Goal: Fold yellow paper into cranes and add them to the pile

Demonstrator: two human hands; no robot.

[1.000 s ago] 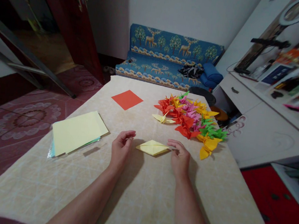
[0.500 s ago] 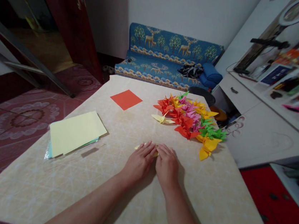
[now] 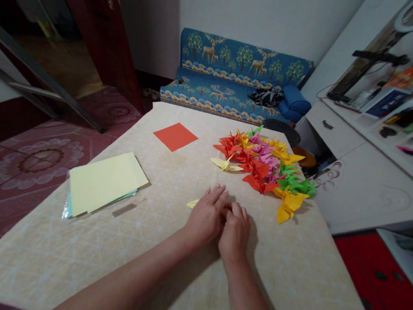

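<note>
Both forearms reach over the counter (image 3: pixel 68 258); the left hand (image 3: pixel 207 216) lies palm down, fingers straight and close together, pressing a folded yellow paper (image 3: pixel 192 203) whose corner peeks out at its left; the right hand (image 3: pixel 235 232) touches it, fingers bent, tips hidden, grip unclear; left, a stack of sheets (image 3: pixel 104 183); beyond, paper cranes (image 3: pixel 265 164) and a red square (image 3: pixel 175 136).

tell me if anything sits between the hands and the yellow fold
Nothing visible does. The left hand and right hand lie flat right on the yellow fold, covering all but one corner.
</note>
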